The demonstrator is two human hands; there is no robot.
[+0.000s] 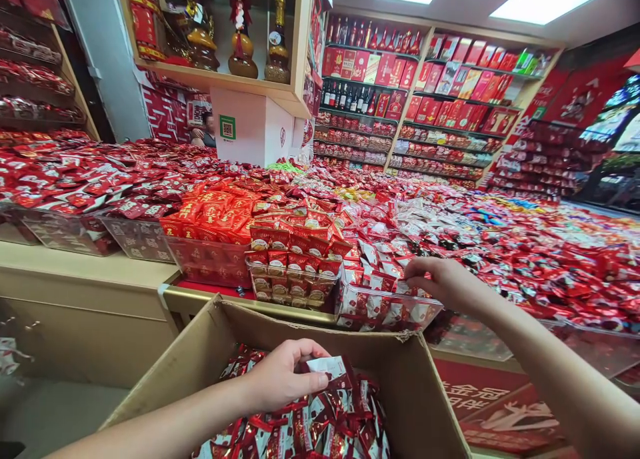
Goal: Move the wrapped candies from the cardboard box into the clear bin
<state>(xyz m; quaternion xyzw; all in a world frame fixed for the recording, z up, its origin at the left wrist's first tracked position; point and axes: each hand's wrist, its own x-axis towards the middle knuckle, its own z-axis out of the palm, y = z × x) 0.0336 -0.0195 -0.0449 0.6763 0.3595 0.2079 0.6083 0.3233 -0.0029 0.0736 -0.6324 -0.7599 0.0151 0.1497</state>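
An open cardboard box (400, 372) holds many small red and white packets (300, 432). Over them, my left hand (293, 374) grips a white and dark red packet (331, 367) between thumb and fingers. My right hand (437, 279) is at the right end of a clear plastic bin (390, 304) filled with red and white packets, its fingertips at the top of the pile. Those fingers are bent together, and whether anything is between them is too small to tell.
Beside that bin stand one with gold-and-red packets (295, 262) and one with bright red packets (215, 219). More heaped bins spread both ways. Shelves (410, 112) of boxes and bottles line the back. A pale pillar (240, 126) carries a wooden cabinet (295, 92). Someone (204, 134) is partly visible behind.
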